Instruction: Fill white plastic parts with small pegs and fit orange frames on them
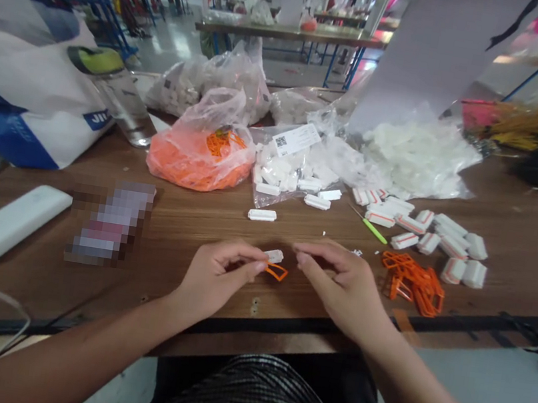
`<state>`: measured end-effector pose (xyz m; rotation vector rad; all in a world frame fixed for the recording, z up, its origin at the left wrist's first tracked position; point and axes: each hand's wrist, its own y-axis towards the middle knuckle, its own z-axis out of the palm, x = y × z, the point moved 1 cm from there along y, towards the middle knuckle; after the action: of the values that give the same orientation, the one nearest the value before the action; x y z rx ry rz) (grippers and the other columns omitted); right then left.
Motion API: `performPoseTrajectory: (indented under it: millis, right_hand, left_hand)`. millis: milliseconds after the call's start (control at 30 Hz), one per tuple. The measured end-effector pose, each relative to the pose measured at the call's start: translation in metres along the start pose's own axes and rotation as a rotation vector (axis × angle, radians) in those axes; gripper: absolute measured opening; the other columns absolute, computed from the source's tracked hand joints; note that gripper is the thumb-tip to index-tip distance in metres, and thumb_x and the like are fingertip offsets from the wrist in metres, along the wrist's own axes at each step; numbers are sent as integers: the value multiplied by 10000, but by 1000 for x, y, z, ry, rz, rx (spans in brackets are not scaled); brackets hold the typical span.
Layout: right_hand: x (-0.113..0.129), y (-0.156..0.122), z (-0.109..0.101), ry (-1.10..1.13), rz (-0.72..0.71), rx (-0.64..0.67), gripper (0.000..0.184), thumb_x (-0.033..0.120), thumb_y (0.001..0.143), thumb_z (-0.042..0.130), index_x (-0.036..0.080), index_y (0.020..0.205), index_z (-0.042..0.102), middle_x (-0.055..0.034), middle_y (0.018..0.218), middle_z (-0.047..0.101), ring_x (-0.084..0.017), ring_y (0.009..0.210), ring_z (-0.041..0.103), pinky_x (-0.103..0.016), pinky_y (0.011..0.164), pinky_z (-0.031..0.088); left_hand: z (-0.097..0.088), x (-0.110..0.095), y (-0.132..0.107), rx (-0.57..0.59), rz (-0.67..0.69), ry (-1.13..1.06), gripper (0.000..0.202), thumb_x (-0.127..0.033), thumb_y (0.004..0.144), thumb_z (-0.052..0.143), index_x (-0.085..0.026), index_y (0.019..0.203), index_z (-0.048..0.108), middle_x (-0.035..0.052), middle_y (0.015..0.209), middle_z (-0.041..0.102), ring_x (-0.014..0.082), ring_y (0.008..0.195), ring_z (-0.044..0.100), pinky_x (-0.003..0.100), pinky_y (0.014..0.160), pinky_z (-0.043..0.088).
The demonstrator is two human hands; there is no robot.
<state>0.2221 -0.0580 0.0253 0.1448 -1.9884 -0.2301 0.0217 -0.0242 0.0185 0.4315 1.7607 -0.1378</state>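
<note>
My left hand [223, 272] pinches an orange plastic frame [277, 271] and a small white plastic piece [275, 255] between thumb and fingertips, low over the table. Just to the right, my right hand [338, 282] has its thumb and index finger drawn together; whatever lies between them is hidden or too small to name. A loose white plastic strip [262, 215] lies beyond my left hand. To the right of my right hand is a pile of orange frames [413, 284], with a green-handled pick [374, 231] behind it.
White blocks with orange edges [410, 224] are gathered at the right. Behind stand a bag of orange parts [199, 157], a bag of white pieces [287, 167] and a bottle [122, 99]. A white power bank [7, 226] with a cable lies left.
</note>
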Motion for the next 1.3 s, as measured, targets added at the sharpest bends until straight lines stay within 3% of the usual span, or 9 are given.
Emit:
performPoseTrajectory:
  millis: [200,400,500,667,767,900,1067,1200,1300]
  right_hand:
    - [0,15,7,-31,6,236,128,304,825,654,234,897,734,-31,881,714,-163,821,653,-339,780,508]
    - [1,30,11,-81,43,253,131,225,818,599,211,733,698,-1,751,700,-135,700,617,-291,671,468]
    - [-4,37,3,-67,86,267,131,251,814,597,201,729,684,7,710,691,-124,654,594,-274,625,450]
    - [-17,41,-15,-83,166,190,185,330,826,599,187,742,680,16,619,642,-112,573,550,-259,557,415]
    - [-22,39,-20,-71,137,126,203,344,820,603,176,729,671,7,636,640,-116,591,550,-260,572,418]
    - [-23,36,-18,-103,71,133,176,312,821,603,188,726,683,-2,698,656,-129,662,577,-274,632,435]
    - [-18,35,-15,-88,27,100,177,314,811,606,198,696,676,-6,703,652,-137,676,582,-298,670,450]
    - [-14,34,-17,12,95,78,166,328,796,621,198,713,682,4,673,655,-123,629,565,-276,610,443]
    - [-10,32,-12,119,156,117,168,332,789,634,198,696,674,26,598,617,-90,527,506,-245,521,409]
  left_hand:
    - [0,5,7,-66,-202,-186,110,-241,735,728,-162,802,691,11,740,722,108,646,651,183,549,546]
    - [-3,14,10,-65,-245,-172,158,-292,741,720,-162,820,674,25,756,706,125,656,637,230,574,546]
    - [-9,15,11,1,-157,-7,199,-311,797,675,-179,947,684,45,868,713,150,744,654,292,677,550]
    - [-11,11,14,117,235,542,376,-327,754,753,-207,1095,647,52,1074,673,229,1023,578,434,932,469]
    - [-2,10,17,225,322,749,325,-327,826,691,-199,1121,642,55,1079,668,241,976,545,432,891,469]
    - [6,12,19,311,296,867,225,-229,925,546,-168,1116,650,67,987,669,236,882,522,416,824,473]
    - [-1,10,18,242,152,595,189,-169,878,592,-200,1054,652,40,967,669,214,895,541,407,839,461]
    - [-3,11,19,243,-223,-45,316,-262,844,640,-209,1148,570,38,955,649,183,855,595,282,633,498]
    - [1,15,19,276,-385,-418,463,-301,816,674,-225,1246,520,46,1005,625,177,902,599,201,526,480]
